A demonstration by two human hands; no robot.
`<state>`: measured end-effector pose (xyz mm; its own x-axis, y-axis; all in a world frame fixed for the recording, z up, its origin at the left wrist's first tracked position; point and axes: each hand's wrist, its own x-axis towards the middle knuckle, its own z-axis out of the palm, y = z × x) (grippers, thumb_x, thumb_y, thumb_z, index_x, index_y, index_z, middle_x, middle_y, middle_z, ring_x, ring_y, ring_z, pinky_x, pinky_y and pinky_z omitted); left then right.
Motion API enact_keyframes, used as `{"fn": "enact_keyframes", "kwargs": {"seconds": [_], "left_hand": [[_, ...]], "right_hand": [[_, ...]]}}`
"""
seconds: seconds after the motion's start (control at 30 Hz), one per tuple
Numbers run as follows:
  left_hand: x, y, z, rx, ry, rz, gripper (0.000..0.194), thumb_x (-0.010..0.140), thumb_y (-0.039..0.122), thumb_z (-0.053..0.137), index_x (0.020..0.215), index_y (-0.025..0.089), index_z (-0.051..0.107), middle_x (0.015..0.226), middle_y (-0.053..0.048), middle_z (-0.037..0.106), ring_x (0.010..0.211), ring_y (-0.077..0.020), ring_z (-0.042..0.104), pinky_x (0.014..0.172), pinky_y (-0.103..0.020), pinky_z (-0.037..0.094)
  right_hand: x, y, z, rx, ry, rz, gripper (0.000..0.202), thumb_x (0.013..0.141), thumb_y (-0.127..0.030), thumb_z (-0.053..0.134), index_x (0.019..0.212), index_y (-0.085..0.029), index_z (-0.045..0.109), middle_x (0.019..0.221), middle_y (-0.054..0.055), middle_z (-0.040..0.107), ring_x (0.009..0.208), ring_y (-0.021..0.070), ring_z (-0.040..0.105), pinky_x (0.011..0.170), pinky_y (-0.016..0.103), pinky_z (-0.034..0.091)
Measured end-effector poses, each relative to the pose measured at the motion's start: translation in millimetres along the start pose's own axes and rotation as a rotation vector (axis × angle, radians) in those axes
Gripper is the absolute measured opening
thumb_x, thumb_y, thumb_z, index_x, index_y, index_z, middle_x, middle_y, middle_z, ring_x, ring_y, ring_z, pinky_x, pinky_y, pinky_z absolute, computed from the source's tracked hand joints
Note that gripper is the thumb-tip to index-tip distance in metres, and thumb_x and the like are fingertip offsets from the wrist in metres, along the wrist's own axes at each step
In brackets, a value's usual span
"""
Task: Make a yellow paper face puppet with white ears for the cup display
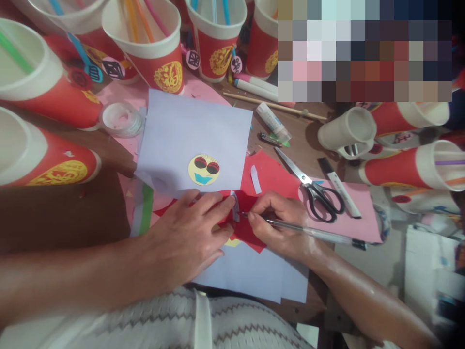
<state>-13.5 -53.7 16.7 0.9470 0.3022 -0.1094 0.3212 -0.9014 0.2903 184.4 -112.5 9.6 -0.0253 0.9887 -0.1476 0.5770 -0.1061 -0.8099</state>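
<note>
My left hand (196, 232) lies flat on red paper (271, 174), its fingertips pressing beside a small pale lavender paper strip (235, 206). My right hand (281, 220) grips a clear-barrelled pen (312, 231), its tip touching or just above the strip. Another pale strip (256, 179) rests on the red paper, above my right hand. Beyond my left fingers, a round yellow cutout (192, 170) with dark ovals and a blue piece lies on a lavender sheet (196, 121). More lavender paper (250, 278) sticks out below my hands.
Black-handled scissors (308, 184) and a marker (339, 186) lie on pink paper (358, 206) at right. A glue stick (273, 121) and thin wooden stick (272, 105) are farther back. Red-and-white paper cups (169, 58) crowd the left and back; a white mug (339, 128) lies tipped at right.
</note>
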Motion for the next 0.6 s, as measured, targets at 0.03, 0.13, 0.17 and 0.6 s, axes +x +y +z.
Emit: {"fn": "enact_keyframes", "kwargs": {"seconds": [0.03, 0.13, 0.17, 0.6], "left_hand": [[-0.1, -0.1, 0.3, 0.001, 0.005, 0.004, 0.028, 0.085, 0.039, 0.052, 0.106, 0.023, 0.061, 0.133, -0.010, 0.050, 0.116, -0.0288, 0.044, 0.090, -0.047, 0.037], [-0.3, -0.1, 0.9, 0.004, 0.010, 0.009, 0.028, 0.085, 0.039, 0.051, 0.105, 0.023, 0.062, 0.133, -0.010, 0.050, 0.116, -0.0293, 0.044, 0.088, -0.048, 0.037], [-0.4, 0.0, 0.9, 0.006, 0.011, 0.007, 0.028, 0.085, 0.039, 0.051, 0.105, 0.023, 0.062, 0.133, -0.010, 0.050, 0.116, -0.0294, 0.044, 0.088, -0.048, 0.037], [0.6, -0.1, -0.5, 0.009, 0.004, 0.014, 0.028, 0.084, 0.040, 0.052, 0.103, 0.021, 0.063, 0.132, -0.011, 0.051, 0.116, -0.0295, 0.045, 0.089, -0.047, 0.037]], "right_hand": [[0.1, -0.1, 0.2, -0.007, 0.005, -0.005, 0.014, 0.074, -0.017, 0.056, 0.062, -0.019, 0.049, 0.048, -0.007, 0.047, 0.039, 0.0049, 0.040, 0.037, 0.016, 0.031], [0.3, -0.1, 0.1, -0.024, 0.013, -0.030, 0.014, 0.073, -0.016, 0.056, 0.062, -0.019, 0.049, 0.048, -0.007, 0.047, 0.039, 0.0047, 0.040, 0.037, 0.016, 0.030], [0.2, 0.0, 0.1, -0.026, 0.014, -0.037, 0.014, 0.073, -0.017, 0.056, 0.062, -0.019, 0.049, 0.048, -0.007, 0.047, 0.039, 0.0047, 0.039, 0.038, 0.016, 0.030], [0.0, -2.7, 6.7, -0.090, 0.067, -0.026, 0.015, 0.073, -0.018, 0.058, 0.061, -0.020, 0.049, 0.045, -0.009, 0.046, 0.038, 0.0050, 0.039, 0.038, 0.017, 0.031]]}}
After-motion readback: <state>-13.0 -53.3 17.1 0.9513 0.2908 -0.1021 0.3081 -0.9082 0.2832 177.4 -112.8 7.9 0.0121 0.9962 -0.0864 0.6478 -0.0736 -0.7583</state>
